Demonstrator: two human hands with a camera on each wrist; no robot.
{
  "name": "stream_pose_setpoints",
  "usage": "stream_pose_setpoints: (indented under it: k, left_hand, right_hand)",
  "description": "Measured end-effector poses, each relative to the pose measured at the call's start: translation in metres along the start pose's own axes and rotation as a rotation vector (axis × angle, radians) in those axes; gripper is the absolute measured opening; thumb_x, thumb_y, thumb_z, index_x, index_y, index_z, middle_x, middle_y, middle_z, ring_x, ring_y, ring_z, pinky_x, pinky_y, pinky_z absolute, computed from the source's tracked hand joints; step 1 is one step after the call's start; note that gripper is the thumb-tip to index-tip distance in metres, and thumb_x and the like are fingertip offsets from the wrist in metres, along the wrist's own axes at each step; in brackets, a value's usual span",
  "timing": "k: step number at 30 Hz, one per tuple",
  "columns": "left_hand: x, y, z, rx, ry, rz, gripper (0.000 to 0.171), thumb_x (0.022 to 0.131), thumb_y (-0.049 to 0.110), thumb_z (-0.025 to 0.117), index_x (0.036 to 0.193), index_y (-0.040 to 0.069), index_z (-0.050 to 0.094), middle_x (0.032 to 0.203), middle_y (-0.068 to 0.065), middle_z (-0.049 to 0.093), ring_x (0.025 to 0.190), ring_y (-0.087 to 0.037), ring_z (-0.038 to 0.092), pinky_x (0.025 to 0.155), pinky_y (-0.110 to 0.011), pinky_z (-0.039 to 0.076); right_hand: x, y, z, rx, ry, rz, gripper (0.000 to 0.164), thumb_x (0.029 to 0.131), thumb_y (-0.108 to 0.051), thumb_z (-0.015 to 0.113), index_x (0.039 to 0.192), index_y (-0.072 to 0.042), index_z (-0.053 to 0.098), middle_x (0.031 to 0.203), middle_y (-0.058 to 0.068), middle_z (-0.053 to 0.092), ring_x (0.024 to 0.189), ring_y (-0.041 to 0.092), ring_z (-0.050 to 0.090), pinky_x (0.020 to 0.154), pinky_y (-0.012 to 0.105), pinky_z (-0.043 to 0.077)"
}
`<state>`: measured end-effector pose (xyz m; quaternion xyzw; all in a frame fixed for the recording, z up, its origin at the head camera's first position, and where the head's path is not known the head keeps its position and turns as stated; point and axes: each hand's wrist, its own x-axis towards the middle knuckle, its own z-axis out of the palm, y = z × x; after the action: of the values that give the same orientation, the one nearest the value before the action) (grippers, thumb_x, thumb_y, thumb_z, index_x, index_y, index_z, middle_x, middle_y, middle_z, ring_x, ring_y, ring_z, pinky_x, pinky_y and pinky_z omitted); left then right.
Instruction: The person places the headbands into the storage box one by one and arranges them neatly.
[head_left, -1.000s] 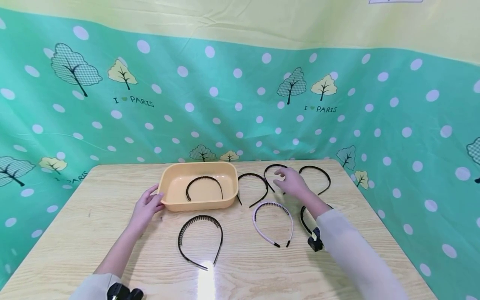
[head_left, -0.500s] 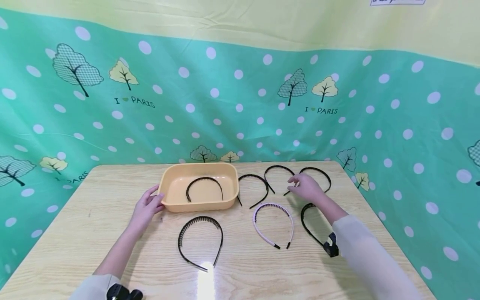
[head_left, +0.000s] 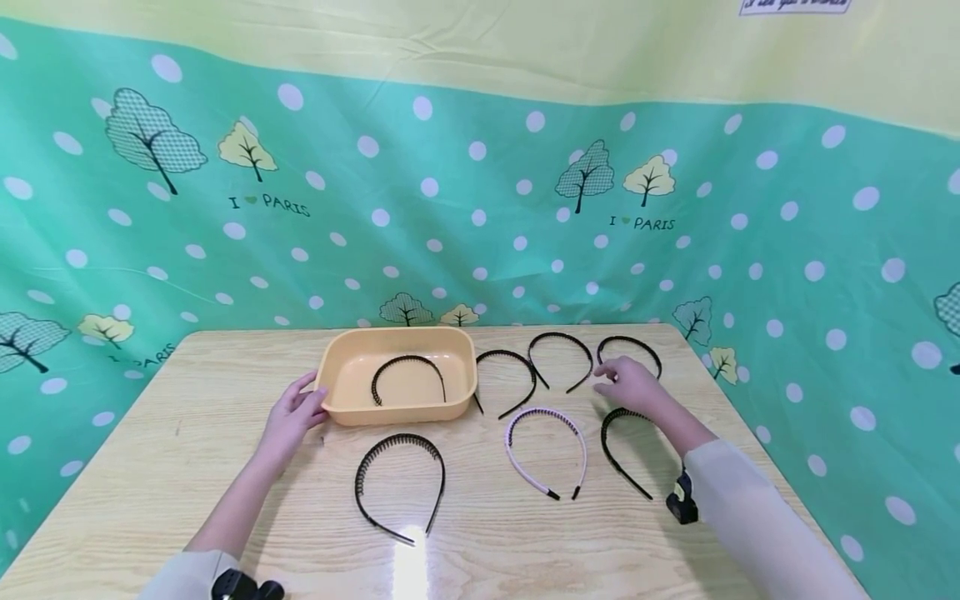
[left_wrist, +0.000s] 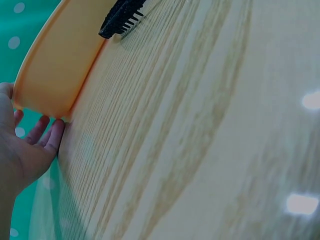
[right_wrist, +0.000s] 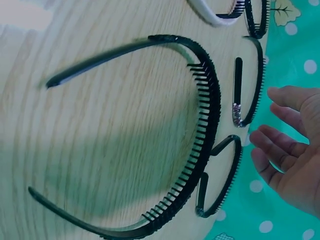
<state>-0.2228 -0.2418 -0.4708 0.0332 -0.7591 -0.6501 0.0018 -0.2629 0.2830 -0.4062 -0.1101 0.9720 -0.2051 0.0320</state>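
Observation:
My left hand [head_left: 294, 408] holds the left end of an orange plastic basin [head_left: 397, 412], thumb at the rim and fingers against the outer wall. Inside the basin lies one black toothed headband [head_left: 408, 358]. At the back right, my right hand [head_left: 633, 385] hovers with loosely bent fingers and nothing in them. It partly covers a black headband [head_left: 637, 339] in the head view. Just left of it lies another black headband [head_left: 561, 335]; nearer the front is a thick black headband [head_left: 617, 467], large in the right wrist view.
A lilac-white headband with black tips [head_left: 517, 462] lies mid-table. One black headband [head_left: 534, 379] lies against the basin's right side, another [head_left: 358, 483] in front of it. The wooden table [head_left: 187, 467] meets a green dotted curtain [head_left: 480, 225] at the back and right.
My right hand has moved right and slightly toward the front, uncovering the back-middle black headband and the front-right one. The left hand and basin have stayed put.

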Motion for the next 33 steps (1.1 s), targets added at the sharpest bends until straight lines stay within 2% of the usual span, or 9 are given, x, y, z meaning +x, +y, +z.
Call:
stream_pose_setpoints:
  k: [5, 12, 21, 33]
  left_hand:
    - [0.0, 0.0, -0.001, 0.003, -0.003, 0.001, 0.066, 0.098, 0.038, 0.045, 0.149, 0.005, 0.018, 0.136, -0.035, 0.038, 0.087, 0.006, 0.06, 0.083, -0.018, 0.055]
    - [0.0, -0.001, -0.001, 0.009, -0.002, -0.004, 0.066, 0.098, 0.038, 0.045, 0.149, 0.006, 0.019, 0.137, -0.034, 0.039, 0.087, 0.007, 0.059, 0.084, -0.019, 0.055]
    - [-0.001, 0.001, -0.002, 0.015, -0.003, -0.001, 0.066, 0.098, 0.039, 0.045, 0.149, 0.007, 0.019, 0.137, -0.033, 0.039, 0.088, 0.007, 0.058, 0.083, -0.018, 0.054]
    - [-0.002, 0.001, -0.001, 0.01, 0.002, 0.003, 0.066, 0.098, 0.039, 0.046, 0.148, 0.004, 0.02, 0.134, -0.034, 0.04, 0.084, 0.008, 0.059, 0.083, -0.018, 0.055]
  right_hand:
    - [-0.002, 0.006, 0.001, 0.008, -0.031, 0.008, 0.031, 0.089, -0.018, 0.062, 0.112, 0.003, 0.063, 0.104, 0.02, 0.061, 0.096, 0.032, 0.056, 0.079, 0.046, 0.049]
    - [-0.009, 0.016, -0.002, -0.005, -0.043, -0.024, 0.03, 0.088, -0.017, 0.062, 0.109, 0.005, 0.063, 0.097, 0.019, 0.061, 0.087, 0.027, 0.056, 0.074, 0.043, 0.049]
    - [-0.019, 0.027, -0.007, -0.006, -0.1, 0.024, 0.032, 0.09, -0.019, 0.06, 0.111, 0.005, 0.063, 0.107, 0.026, 0.06, 0.1, 0.039, 0.056, 0.081, 0.049, 0.051]
    - [-0.034, 0.047, -0.012, -0.058, -0.129, 0.074, 0.031, 0.089, -0.019, 0.061, 0.109, 0.005, 0.062, 0.104, 0.027, 0.061, 0.097, 0.04, 0.057, 0.077, 0.048, 0.051]
